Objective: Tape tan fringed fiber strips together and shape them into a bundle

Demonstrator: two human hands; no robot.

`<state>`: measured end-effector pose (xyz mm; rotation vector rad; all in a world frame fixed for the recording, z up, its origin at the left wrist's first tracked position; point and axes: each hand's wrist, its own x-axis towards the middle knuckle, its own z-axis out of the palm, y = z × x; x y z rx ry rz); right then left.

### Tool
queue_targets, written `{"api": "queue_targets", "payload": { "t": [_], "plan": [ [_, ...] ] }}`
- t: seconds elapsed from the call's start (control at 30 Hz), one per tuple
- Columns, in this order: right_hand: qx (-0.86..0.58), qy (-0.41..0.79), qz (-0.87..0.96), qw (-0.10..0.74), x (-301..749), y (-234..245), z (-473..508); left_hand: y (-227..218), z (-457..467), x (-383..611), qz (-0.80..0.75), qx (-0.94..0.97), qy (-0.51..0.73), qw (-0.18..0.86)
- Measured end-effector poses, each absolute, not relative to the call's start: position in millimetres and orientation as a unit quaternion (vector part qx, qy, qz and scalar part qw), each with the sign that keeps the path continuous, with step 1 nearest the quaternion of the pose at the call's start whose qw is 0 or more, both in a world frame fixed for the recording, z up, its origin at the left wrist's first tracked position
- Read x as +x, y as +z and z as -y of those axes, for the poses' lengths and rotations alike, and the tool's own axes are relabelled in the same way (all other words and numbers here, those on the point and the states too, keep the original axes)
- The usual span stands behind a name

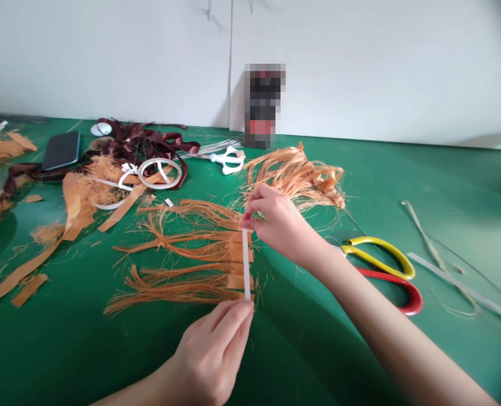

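A white wall (360,67) rises behind a green mat (457,192), and a blurred upright object (263,107) stands against the wall, too obscured to name. Across the left of the mat lie dark red ribbon (149,144), a phone (61,150), a white tape coil (159,173) and scraps of orange tape (29,290). White scissors (229,159) sit towards the back, while red-and-yellow scissors (381,251) lie to the right of the hands. A loose orange fringe (295,175) lies just beyond the right hand.

Nearer, rows of orange fringe (183,265) lie side by side on the mat, with tape tabs at their right ends. A white strip (246,262) is held upright in the air over those tabs; whether it touches them is hard to tell. The right hand (276,220) pinches its top end between thumb and fingers, and the left hand (210,355) closes on its lower end in the same way.

The step in hand looks like lining the strip up against the tabs. The next move calls for keeping it straight and taut between both hands.
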<state>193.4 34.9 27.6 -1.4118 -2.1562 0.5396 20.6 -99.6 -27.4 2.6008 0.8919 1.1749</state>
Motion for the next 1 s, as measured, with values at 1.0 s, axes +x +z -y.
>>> {"api": "queue_targets", "payload": {
  "t": [1.0],
  "plan": [
    [-0.543,0.162,0.788,0.243,196,9,-45,-11,88,30,-0.352,0.863,0.36,-0.041]
  ]
}}
